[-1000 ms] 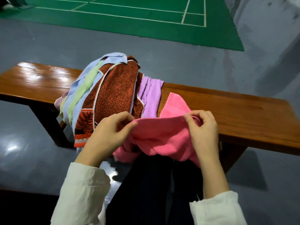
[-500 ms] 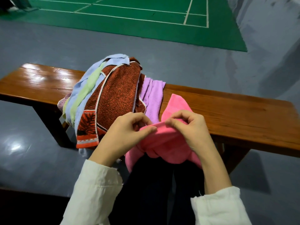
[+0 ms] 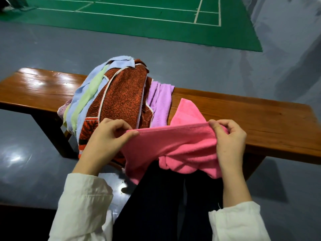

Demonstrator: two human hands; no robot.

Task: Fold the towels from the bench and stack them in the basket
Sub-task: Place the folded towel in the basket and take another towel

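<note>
A pink towel (image 3: 175, 145) is stretched between my hands above my lap, its far corner lying on the wooden bench (image 3: 243, 117). My left hand (image 3: 106, 140) pinches the towel's top edge at the left end. My right hand (image 3: 229, 141) grips the same edge at the right end, fingers curled round it. The lower part of the towel hangs bunched over my dark trousers. Behind it, a heap of towels sits on the bench: a rust-red patterned towel (image 3: 121, 100), a light blue and green one (image 3: 86, 98), a lilac one (image 3: 159, 103). No basket is in view.
The bench runs across the view, with bare wood to the left (image 3: 40, 86) and right of the heap. Grey floor (image 3: 173, 54) surrounds it, with a green court mat (image 3: 139, 20) beyond.
My hands, close together half a second ago, have drawn apart, pulling the pink towel's top edge straight and taut between them.
</note>
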